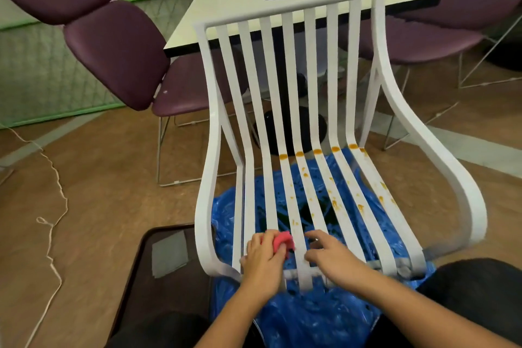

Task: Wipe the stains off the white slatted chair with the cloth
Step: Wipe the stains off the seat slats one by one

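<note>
Wiping is judged barely begun: stains are scattered over the chair; the cloth is gripped by the left hand, the right hand is held open.

Ahead of the left hand, the seat slats run unobstructed to the backrest. Armrests wall both outer sides.

Left grip, right grip bare, forearms uncovered — dark trousers over both knees.
</note>
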